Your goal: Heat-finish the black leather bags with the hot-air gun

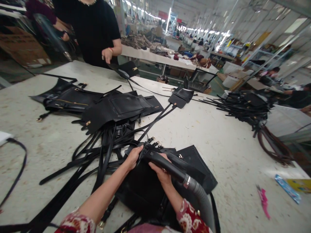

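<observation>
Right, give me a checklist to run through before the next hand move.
1. Right hand grips the black tube: ok, fingers wrapped around it.
2. Left hand has a firm hold near the tube's far end: cannot tell; what its fingers pinch is unclear.
3. Grey hose joined to the tube: ok, a metal clamp sits at the joint.
4. Loose straps tidied: not ok, they trail across the table beside the left forearm.
5. Pink snips away from both hands: ok, lying apart to the right.
</observation>
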Tool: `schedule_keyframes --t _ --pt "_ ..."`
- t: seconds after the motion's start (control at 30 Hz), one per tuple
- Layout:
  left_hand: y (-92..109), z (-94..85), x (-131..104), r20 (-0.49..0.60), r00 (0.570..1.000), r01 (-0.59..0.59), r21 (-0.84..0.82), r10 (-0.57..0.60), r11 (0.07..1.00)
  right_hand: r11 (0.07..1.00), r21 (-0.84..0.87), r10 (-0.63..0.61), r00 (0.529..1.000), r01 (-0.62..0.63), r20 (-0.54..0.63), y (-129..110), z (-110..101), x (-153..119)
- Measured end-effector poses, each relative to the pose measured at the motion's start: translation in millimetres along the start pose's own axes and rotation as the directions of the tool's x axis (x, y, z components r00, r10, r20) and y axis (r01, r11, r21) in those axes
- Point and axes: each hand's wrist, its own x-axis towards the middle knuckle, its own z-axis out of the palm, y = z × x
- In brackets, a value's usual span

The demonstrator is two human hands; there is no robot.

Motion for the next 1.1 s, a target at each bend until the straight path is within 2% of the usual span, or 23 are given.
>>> schedule_keyframes --t 0.07,0.2,0.33,0.47,0.6,0.67,0.8,0.9,1.0,1.1 --pt "-2.5 0.9 1.5 0.016 0.999 0.038 -0.034 -0.037 0.999 0.999 0.033 0.005 1.000 -0.004 -0.018 0.2 4.9 1.9" --pt "2.7 -2.7 -2.9 0.062 0.994 0.090 -0.070 -0.086 0.993 0.998 0.063 0.023 0.995 -0.017 -0.101 7.7 23.7 23.3" --pt "9.7 -24.8 -20.5 0.180 0.972 0.144 0.068 -0.154 0.987 0.999 0.039 0.024 0.986 -0.018 -0.165 13.1 26.6 32.3" --pt "4.4 -51.6 -41.2 0.168 0.959 0.206 0.145 -0.229 0.968 0.998 0.017 0.059 0.988 -0.057 -0.143 11.8 11.1 18.8" --pt "-1.5 -61.6 -55.1 0.132 0.961 0.227 0.125 -0.243 0.966 0.998 -0.059 0.020 1.000 -0.020 0.000 11.3 4.2 -0.2" --pt "-2.6 -60.3 -58.3 0.133 0.963 0.220 0.108 -0.234 0.969 0.998 -0.047 0.038 0.999 -0.036 0.033 14.4 11.8 -4.3" --pt "-4.5 -57.2 -59.3 0.119 0.974 0.182 0.086 -0.191 0.980 0.994 0.024 0.106 0.994 -0.106 -0.014 20.7 36.5 4.9" --pt "-7.2 -62.1 -64.2 0.092 0.983 0.155 0.077 -0.162 0.985 0.998 0.011 0.059 0.997 -0.059 -0.052 15.4 41.8 15.5" --pt "-11.0 -72.8 -77.7 0.083 0.983 0.159 0.073 -0.164 0.985 1.000 -0.022 -0.016 0.999 0.016 -0.034 2.4 30.0 14.1" --pt "-14.9 -82.9 -92.7 0.080 0.978 0.186 0.067 -0.192 0.980 0.999 -0.040 -0.032 0.997 0.034 0.066 -10.4 14.5 -2.7"
